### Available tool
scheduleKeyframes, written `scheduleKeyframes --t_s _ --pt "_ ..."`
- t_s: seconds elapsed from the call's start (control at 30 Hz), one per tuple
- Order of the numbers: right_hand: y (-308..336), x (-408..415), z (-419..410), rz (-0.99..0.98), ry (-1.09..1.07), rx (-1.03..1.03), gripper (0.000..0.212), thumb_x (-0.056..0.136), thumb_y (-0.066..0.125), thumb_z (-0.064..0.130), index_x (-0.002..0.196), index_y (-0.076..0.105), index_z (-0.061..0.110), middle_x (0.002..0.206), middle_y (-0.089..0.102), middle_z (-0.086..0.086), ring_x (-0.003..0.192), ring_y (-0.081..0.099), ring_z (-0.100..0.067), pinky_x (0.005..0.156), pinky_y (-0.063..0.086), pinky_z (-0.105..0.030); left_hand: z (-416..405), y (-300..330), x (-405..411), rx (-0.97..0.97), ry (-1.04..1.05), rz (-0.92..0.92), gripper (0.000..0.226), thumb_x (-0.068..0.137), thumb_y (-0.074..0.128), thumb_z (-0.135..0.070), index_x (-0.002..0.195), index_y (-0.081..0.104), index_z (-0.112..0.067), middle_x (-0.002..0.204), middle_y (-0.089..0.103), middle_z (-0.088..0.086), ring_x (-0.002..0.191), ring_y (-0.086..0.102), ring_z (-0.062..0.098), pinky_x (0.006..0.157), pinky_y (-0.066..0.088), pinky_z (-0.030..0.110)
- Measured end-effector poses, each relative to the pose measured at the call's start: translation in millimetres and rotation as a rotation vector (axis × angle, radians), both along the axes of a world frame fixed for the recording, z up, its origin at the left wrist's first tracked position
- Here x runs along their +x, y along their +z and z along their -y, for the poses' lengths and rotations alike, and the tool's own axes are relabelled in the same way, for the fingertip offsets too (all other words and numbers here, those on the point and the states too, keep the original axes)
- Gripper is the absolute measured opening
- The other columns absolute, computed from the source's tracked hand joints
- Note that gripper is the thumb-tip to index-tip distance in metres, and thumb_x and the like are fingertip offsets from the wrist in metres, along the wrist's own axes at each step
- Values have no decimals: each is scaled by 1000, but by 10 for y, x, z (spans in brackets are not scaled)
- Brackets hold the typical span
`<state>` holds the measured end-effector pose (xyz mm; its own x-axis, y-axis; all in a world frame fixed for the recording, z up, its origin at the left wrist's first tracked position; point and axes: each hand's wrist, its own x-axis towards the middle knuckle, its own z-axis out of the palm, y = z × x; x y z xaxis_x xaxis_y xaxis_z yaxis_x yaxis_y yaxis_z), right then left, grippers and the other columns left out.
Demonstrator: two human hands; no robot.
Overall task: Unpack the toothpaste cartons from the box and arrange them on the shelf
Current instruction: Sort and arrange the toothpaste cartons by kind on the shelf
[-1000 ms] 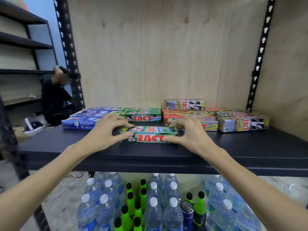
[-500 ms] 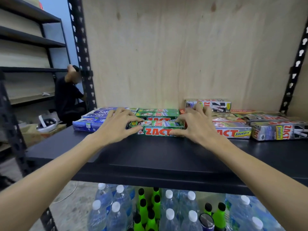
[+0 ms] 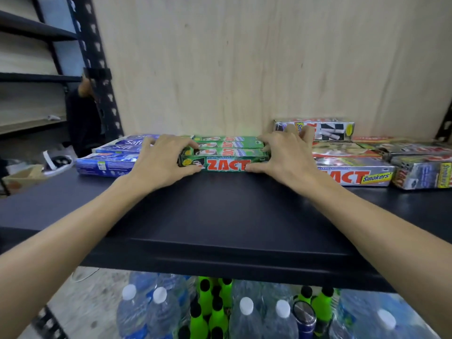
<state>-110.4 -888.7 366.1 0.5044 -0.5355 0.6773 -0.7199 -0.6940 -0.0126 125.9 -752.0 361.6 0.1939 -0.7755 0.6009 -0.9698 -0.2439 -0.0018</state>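
Note:
A green ZACT toothpaste carton lies flat on the black shelf, pressed against more green cartons behind it. My left hand grips its left end, thumb at the front face and fingers over the top. My right hand grips its right end the same way. Blue Safi cartons lie to the left. Silver ZACT Smokers cartons lie to the right, one stacked higher at the back. No unpacking box shows.
A plywood back panel closes the shelf. Black slotted uprights stand at both sides. Below the shelf stand several water bottles and green bottles. A person in dark clothes sits behind the left upright.
Both hands have pushed the green carton back across the shelf until it meets the green cartons behind. The camera has moved closer and to the left.

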Motion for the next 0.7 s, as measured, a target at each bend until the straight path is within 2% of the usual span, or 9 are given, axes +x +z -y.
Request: scheduleKeyframes --t_s 0.17,0.33,0.43,0.53,0.7 --pt "-44 -20 6 17 -3 -44 69 69 67 78 117 68 29 102 70 1 112 46 -27 90 17 -43 -28 -44 -13 -37 15 -53 69 83 68 -61 142 49 -30 136 61 -10 130 49 17 110 24 46" --pt "-64 -122 -85 68 1 -61 67 72 56 84 105 66 27 95 69 2 111 48 -27 94 17 -45 -84 -57 -146 -79 29 -72 77 74 55 -75 138 53 -33 135 62 -12 131 49 15 111 23 48" --pt "-46 -283 -148 175 -5 -21 73 73 55 84 117 65 27 98 69 2 113 47 -27 92 20 -46 -72 -43 -359 -133 3 -69 71 79 54 -76 135 55 -33 134 62 -10 132 46 14 113 23 48" --pt "-61 -509 -211 265 -4 25 82 73 57 83 132 60 26 118 70 3 119 44 -26 97 20 -46 -41 -16 -645 -176 -32 -107 72 75 48 -77 131 56 -32 132 62 -10 130 46 13 113 24 43" --pt "-67 -1066 -261 309 -35 -20 77 74 58 83 126 62 26 110 71 6 115 45 -22 89 20 -41 148 -12 -1226 -185 -70 -174 77 76 49 -76 134 54 -26 131 61 -5 130 46 20 110 29 44"
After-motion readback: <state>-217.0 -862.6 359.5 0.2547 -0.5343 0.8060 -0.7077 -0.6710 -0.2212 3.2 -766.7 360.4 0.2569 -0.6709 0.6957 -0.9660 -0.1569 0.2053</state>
